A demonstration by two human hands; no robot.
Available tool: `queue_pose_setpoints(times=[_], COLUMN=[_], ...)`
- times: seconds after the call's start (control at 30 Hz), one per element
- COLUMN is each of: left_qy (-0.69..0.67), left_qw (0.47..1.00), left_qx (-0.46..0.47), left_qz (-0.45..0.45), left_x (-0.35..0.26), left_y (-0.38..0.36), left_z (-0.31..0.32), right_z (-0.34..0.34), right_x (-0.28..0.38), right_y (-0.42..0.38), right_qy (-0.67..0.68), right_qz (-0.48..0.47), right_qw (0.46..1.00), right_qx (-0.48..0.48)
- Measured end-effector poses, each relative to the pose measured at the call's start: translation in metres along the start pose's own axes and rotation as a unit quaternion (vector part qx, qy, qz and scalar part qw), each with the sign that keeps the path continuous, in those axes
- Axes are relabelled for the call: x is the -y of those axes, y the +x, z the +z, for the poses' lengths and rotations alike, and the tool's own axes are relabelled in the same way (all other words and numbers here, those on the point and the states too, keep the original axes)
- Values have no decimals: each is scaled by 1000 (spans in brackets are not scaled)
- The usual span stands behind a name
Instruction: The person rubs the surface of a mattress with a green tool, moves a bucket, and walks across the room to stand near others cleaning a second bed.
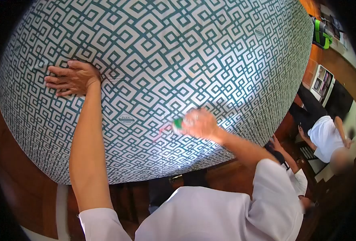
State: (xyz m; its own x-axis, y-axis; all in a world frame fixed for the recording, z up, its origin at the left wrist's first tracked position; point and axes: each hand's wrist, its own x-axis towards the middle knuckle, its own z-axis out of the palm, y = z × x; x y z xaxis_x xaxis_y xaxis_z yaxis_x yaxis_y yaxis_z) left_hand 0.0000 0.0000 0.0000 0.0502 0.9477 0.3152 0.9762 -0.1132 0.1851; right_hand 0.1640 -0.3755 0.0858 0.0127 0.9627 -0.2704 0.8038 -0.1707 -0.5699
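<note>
A large mattress [174, 52] in green-and-white geometric fabric fills most of the view, with small "FLEX" labels [126, 119] printed on it. On its left part, my left hand [72, 78] lies flat with fingers stretched out and holds nothing. My right hand [200, 123] is closed around a small green object [178, 123], smeared by motion, just over the fabric near the front edge. A faint reddish streak shows beside the object; I cannot make out whether it belongs to it.
At the right, a person in a white shirt [326, 136] sits or leans near a light surface. Closer by, another person's arm [288, 158] reaches toward the mattress edge. A black-and-green bag [322, 34] and a white shelf unit [322, 82] stand beyond the far right edge.
</note>
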Motion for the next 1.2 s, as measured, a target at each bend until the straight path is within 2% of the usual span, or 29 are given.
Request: queue_pose_setpoints(times=[0.03,0.07,0.1,0.13,0.17,0.2,0.23,0.3,0.33,0.4,0.43,0.5,0.57,0.63,0.73,0.77,0.8,0.83,0.9,0.97,1.03,1.13,1.17,1.2], left_qy=[-9,-14,-32,-31,-34,-28,-30,-28,-28,-15,-17,-20,-18,-60,-58,-57,-58,-49,-49,-9,-17,-36,-38,-36], left_qw=[1000,999,999,999,999,999,999,999,999,1000,1000,1000,1000,998,998,998,998,999,999,999,999,999,999,999], left_qx=[19,34,-19,-16,-5,17,20,15,13,-4,-7,-10,-20,4,4,1,-3,-7,-6,-28,-21,-18,-21,-21], left_qz=[-10,-22,-19,-18,-18,-24,-24,-20,-26,-9,-11,-7,0,-11,-3,-4,-9,-2,6,30,23,8,4,4], left_x=[1,4,-7,-2,0,-1,-2,-3,0,6,5,4,4,1,0,1,3,4,1,10,9,7,6,6], left_y=[-5,-7,21,19,12,4,3,3,4,5,7,5,4,2,1,2,3,4,4,2,2,3,4,4], left_z=[-5,-10,15,11,7,3,3,3,5,11,10,10,10,3,3,2,1,0,6,12,9,8,8,9], right_z=[-29,-54,-64,-88,-107,-119,-121,-100,-84,-50,-47,-61,-85,-118,-88,-86,-51,-38,-45,-87,-102,-81,-61,-37], right_x=[7,-6,-49,-53,-74,-86,-92,-65,-40,2,2,-31,-73,-108,-99,-59,-44,-35,-40,-64,-100,-81,-61,-29], right_y=[14,43,105,134,152,166,176,151,126,69,58,69,115,156,131,105,73,52,52,104,148,127,96,58], right_qy=[-104,-213,-335,-352,-283,-269,-240,-220,-221,-189,-81,-259,-334,-269,-290,-364,-352,-260,-218,-418,-298,-286,-334,-286], right_qz=[-75,-104,-60,-16,27,87,85,85,158,46,-48,-152,22,-20,16,-31,-29,-133,-98,-173,0,-19,-60,-25], right_qw=[991,970,940,930,935,931,929,932,950,980,990,952,942,932,928,916,930,938,959,890,933,927,925,957], right_qx=[32,61,-18,-105,-214,-232,-269,-274,-157,-30,-108,-61,-14,-242,-235,-165,-107,-186,-151,-57,-201,-241,-171,-43])
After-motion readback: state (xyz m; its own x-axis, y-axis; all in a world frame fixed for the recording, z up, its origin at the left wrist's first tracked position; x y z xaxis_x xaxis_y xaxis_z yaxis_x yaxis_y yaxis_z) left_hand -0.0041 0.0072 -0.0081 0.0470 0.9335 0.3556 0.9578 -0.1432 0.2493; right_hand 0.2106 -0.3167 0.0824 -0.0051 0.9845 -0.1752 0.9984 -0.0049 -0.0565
